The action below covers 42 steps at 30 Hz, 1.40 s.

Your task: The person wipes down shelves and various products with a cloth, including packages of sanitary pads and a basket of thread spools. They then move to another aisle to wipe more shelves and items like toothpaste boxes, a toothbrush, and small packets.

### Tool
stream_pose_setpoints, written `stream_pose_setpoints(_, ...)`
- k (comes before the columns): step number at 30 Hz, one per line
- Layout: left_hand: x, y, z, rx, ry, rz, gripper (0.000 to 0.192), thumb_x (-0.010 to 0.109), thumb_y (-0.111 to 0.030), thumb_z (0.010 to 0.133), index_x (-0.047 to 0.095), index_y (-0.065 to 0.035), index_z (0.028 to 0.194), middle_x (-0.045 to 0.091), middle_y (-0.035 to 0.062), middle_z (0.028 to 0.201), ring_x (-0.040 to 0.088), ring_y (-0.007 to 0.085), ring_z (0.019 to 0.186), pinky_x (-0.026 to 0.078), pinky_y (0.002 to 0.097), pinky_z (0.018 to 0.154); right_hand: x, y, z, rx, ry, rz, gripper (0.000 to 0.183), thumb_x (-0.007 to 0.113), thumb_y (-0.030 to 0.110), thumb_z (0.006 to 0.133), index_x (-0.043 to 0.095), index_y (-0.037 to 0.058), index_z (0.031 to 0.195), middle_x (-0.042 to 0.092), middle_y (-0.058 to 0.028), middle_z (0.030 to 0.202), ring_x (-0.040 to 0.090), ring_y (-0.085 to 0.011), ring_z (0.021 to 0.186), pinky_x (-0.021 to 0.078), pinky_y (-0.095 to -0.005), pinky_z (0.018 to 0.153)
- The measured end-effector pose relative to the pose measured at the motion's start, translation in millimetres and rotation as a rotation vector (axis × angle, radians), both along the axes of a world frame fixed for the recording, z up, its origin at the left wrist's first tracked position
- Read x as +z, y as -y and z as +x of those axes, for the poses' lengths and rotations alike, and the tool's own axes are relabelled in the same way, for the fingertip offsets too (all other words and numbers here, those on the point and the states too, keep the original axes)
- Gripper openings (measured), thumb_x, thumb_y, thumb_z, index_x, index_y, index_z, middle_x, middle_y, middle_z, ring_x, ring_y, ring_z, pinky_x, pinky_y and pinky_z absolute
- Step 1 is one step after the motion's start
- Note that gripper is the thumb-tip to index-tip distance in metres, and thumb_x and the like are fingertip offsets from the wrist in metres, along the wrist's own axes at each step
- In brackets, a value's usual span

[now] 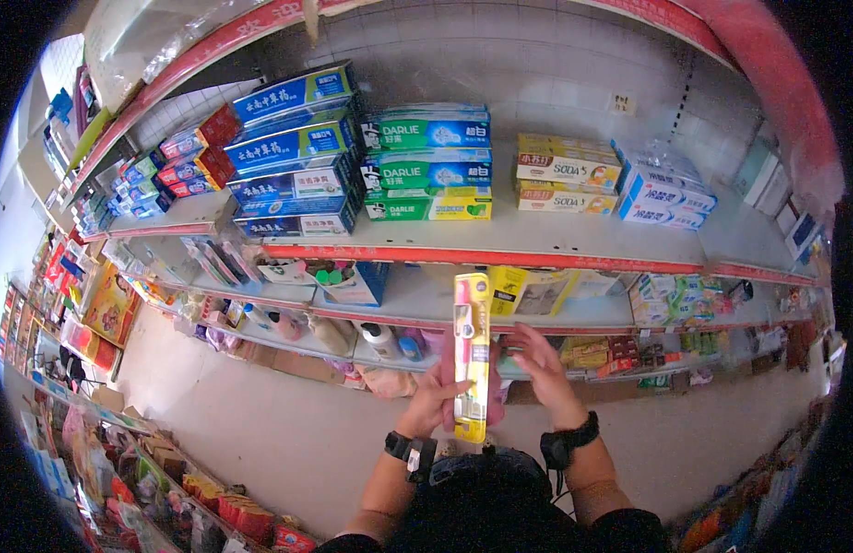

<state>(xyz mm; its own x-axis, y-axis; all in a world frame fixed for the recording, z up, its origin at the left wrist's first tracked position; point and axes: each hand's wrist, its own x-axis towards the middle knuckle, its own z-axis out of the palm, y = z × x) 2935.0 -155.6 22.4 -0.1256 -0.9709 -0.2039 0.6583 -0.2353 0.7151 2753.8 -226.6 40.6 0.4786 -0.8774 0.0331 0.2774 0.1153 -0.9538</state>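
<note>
A toothbrush in a long yellow blister pack [472,339] stands nearly upright before me, its pink handle showing through the clear front. My left hand [430,404] grips the lower part of this pack, with the thumb across its front. Behind the pack, a piece of pink cloth [496,395] shows at the edges; how the fingers hold it is hidden. To the right of the pack, my right hand [545,380] is raised with its fingers apart and nothing in it. Both wrists wear black straps.
Ahead, a white shelf with a red front edge [482,257] carries stacked Darlie toothpaste boxes [426,173], blue boxes [291,155] and Soda boxes [568,169]. Lower shelves hold yellow packs [530,290] and bottles [379,339]. Behind me at lower left, another shelf holds packaged goods [243,515].
</note>
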Motion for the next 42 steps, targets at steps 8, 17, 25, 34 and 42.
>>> stream_pose_setpoints(8, -7.6, -14.8, -12.4, -0.201, 0.306, -0.099, 0.056, 0.069, -0.011, 0.064, 0.041, 0.0001, 0.112, 0.051, 0.0046, 0.100, 0.050, 0.0125, 0.090, 0.042, 0.0258, 0.077, -30.8, -2.5, 9.0, 0.404, 0.371, 0.327, 0.068, 0.064, 0.029, 0.068, 0.032, 0.0040, 0.122, 0.045, -0.0100, 0.115, 0.046, -0.0203, 0.104, 0.0385, -0.0326, 0.087)
stream_pose_setpoints(17, -13.2, -17.1, 2.3, -0.058, 0.493, 0.305, 0.032, 0.056, -0.019, 0.078, 0.049, 0.0008, 0.103, 0.053, 0.0046, 0.088, 0.051, 0.0117, 0.076, 0.044, 0.0248, 0.066, -38.2, -3.8, -17.5, 0.062, 0.524, 0.283, 0.066, 0.050, 0.052, 0.073, 0.037, 0.0010, 0.113, 0.046, -0.0119, 0.110, 0.049, -0.0243, 0.098, 0.0414, -0.0395, 0.083)
stream_pose_setpoints(25, 12.5, 1.4, -12.0, 0.408, 0.156, -0.191, 0.039, 0.040, -0.013, 0.083, 0.032, -0.0045, 0.120, 0.037, 0.0085, 0.118, 0.039, 0.0194, 0.107, 0.032, 0.0312, 0.090, -31.6, -24.3, 0.3, -0.114, 0.299, 0.238, 0.047, 0.044, 0.027, 0.085, 0.030, 0.0057, 0.124, 0.043, -0.0129, 0.116, 0.045, -0.0226, 0.105, 0.0375, -0.0321, 0.087)
stream_pose_setpoints(34, 8.1, 5.4, -42.5, 0.449, 0.856, -0.530, 0.040, 0.062, -0.017, 0.066, 0.043, -0.0041, 0.099, 0.036, 0.0134, 0.110, 0.039, 0.0256, 0.104, 0.033, 0.0328, 0.086, -27.2, -46.2, 28.4, -0.174, -0.146, -0.487, 0.038, 0.031, 0.009, 0.087, 0.030, -0.0037, 0.122, 0.035, -0.0161, 0.123, 0.031, -0.0239, 0.115, 0.0222, -0.0314, 0.096)
stream_pose_setpoints(42, 39.0, 11.2, -39.4, 0.655, 0.939, -0.653, 0.035, 0.067, -0.005, 0.056, 0.044, -0.0026, 0.081, 0.039, 0.0072, 0.090, 0.045, 0.0194, 0.082, 0.037, 0.0266, 0.073, -21.4, -55.2, 12.6, 0.066, -0.215, -0.382, 0.032, 0.032, 0.009, 0.086, 0.038, -0.0032, 0.115, 0.048, -0.0140, 0.106, 0.045, -0.0217, 0.099, 0.0341, -0.0298, 0.085)
